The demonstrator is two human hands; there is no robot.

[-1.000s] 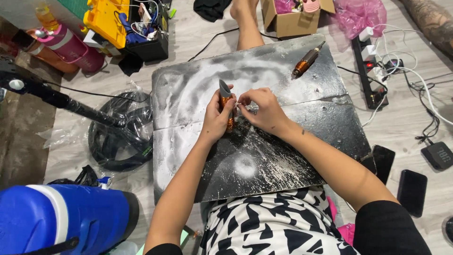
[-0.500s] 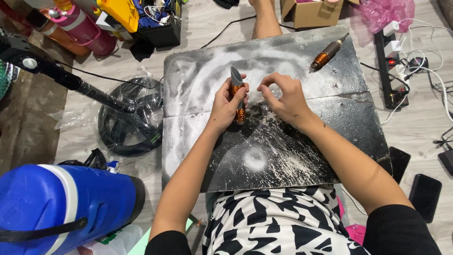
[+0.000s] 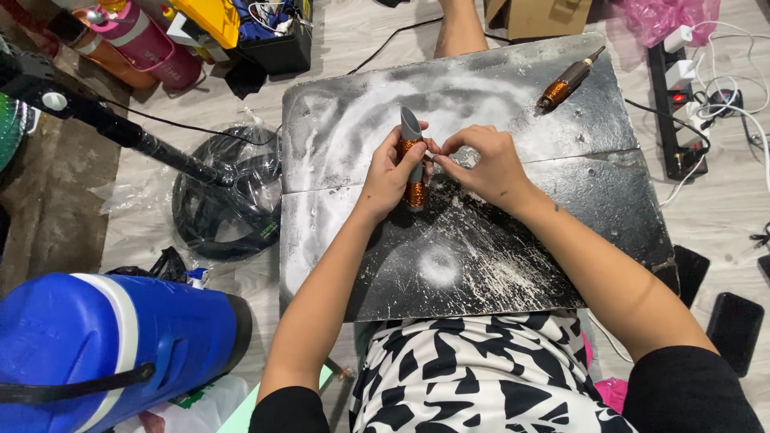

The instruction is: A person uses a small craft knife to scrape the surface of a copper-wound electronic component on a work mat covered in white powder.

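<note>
My left hand [image 3: 391, 172] grips a grey rod wound with copper wire [image 3: 414, 164], held upright over a dark board [image 3: 481, 256] dusted with white powder. My right hand [image 3: 483, 164] is just to its right, its fingertips pinched against the rod's upper copper winding, apparently on a thin wire too fine to see. A second copper-wound rod [image 3: 565, 82] lies on the board's far right corner.
A blue and white cooler [image 3: 112, 345] sits at lower left, beside a coil of black hose [image 3: 228, 200] and a black pole [image 3: 120, 128]. A power strip [image 3: 682, 104] with cables lies at right. Two dark phones [image 3: 734, 329] rest on the floor. Pink bottles [image 3: 140, 40] stand at the back left.
The view has shifted so the board and hands sit further right in frame. Both hands stay together on the copper-wound rod, with only small finger movements.
</note>
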